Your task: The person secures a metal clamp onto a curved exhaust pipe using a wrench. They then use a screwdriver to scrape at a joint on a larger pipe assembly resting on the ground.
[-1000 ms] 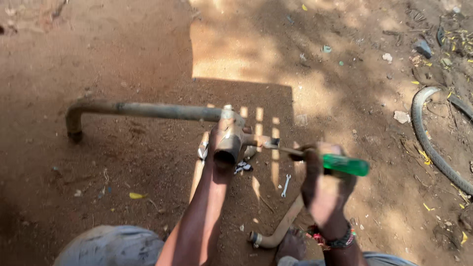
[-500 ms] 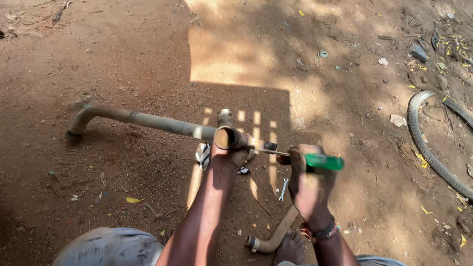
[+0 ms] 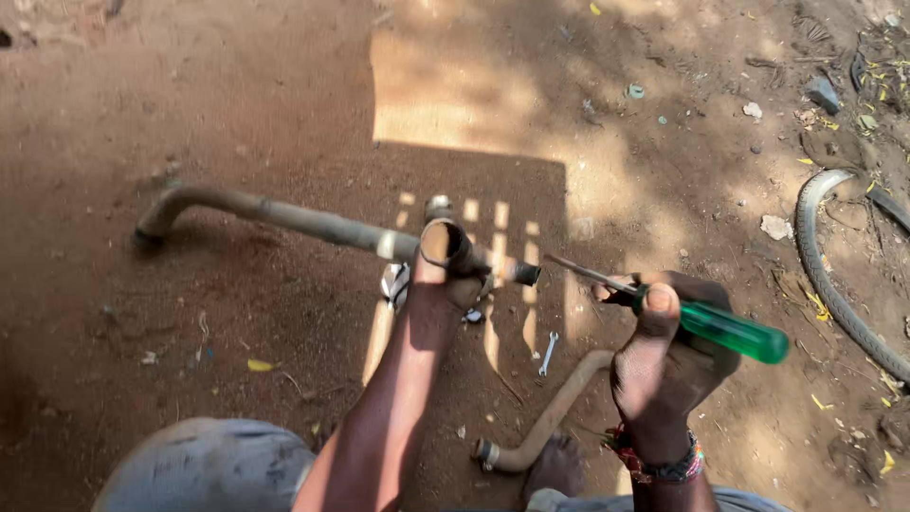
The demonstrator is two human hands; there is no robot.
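Inspector: What risk are you noting?

Me: My left hand [image 3: 445,284] is gripping the pipe [image 3: 294,220] at its collar, held above the dirt. My right hand [image 3: 664,356] is closed round the screwdriver [image 3: 706,325], tip nearing the pipe's open end. A slip is likely jabbing my left fingers [image 3: 466,290].

Hard sunlight from above lights the reddish-brown dirt ground [image 3: 237,104], brightest at top centre. A slatted, sharp-edged shadow covers the middle. Focus sharp throughout; slight wide-angle stretch at the edges.
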